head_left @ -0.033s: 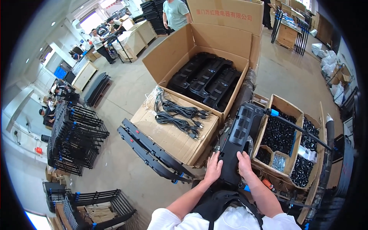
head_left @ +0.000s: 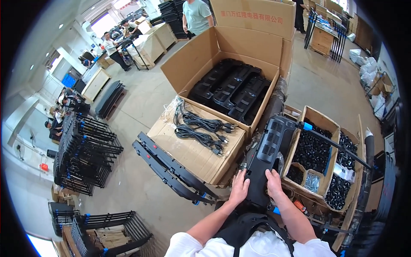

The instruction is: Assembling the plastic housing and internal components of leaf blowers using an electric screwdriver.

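Note:
A long black plastic motor housing [head_left: 259, 171] with slotted vents lies lengthwise in front of me, on a frame with a black bar and blue end pieces. My left hand [head_left: 239, 188] holds its left edge, thumb on top and fingers along the side. On the opposite edge, my right hand [head_left: 274, 183] grips with the thumb over the top; its other fingers are partly hidden. Right of the housing stands an open carton [head_left: 299, 124] of small black parts, with a small compartment of silver screws [head_left: 312, 183].
Black power cords [head_left: 201, 130] lie on a closed carton [head_left: 171, 150]. Behind it, an open carton [head_left: 188, 64] holds black plastic covers [head_left: 231, 90]. Curved black rails [head_left: 167, 171] lean at left. An orange-and-black tool [head_left: 300, 207] lies by my right forearm. Racks of black frames [head_left: 85, 150] and people are farther off.
The whole view has shifted very slightly. Both hands and the housing keep the same position.

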A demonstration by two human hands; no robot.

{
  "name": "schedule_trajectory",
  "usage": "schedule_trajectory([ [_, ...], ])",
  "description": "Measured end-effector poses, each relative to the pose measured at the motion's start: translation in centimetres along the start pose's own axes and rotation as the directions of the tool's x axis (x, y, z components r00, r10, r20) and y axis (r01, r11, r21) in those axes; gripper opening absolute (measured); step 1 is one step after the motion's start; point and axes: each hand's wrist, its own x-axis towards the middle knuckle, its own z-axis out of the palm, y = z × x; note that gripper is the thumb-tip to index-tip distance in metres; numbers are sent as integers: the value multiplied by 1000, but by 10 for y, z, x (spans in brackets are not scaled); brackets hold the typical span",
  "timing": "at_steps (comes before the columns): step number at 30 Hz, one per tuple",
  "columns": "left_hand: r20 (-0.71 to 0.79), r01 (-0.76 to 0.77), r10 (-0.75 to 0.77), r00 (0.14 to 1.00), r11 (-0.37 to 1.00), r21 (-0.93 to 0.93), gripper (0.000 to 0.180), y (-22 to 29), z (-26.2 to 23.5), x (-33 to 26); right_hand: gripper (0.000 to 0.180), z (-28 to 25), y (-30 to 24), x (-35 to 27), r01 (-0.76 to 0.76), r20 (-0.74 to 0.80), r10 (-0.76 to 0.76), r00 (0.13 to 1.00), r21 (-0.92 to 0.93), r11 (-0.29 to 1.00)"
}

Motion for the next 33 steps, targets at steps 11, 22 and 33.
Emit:
schedule_trajectory([
  [11, -36, -5, 7, 999, 999, 45, 54, 1, 3, 0, 37, -75, -74, -66, -60, 11, 64, 998, -223, 973],
  [22, -223, -195, 229, 947, 967, 167, 38, 73, 1, 28, 22, -185, -88, -238, -247, 49, 267, 963, -249, 937],
  [33, 838, -556, 291, 461, 831, 17, 23, 160, 141, 49, 24, -242, -29, -305, -307, -155, 281, 947, -173, 936],
])
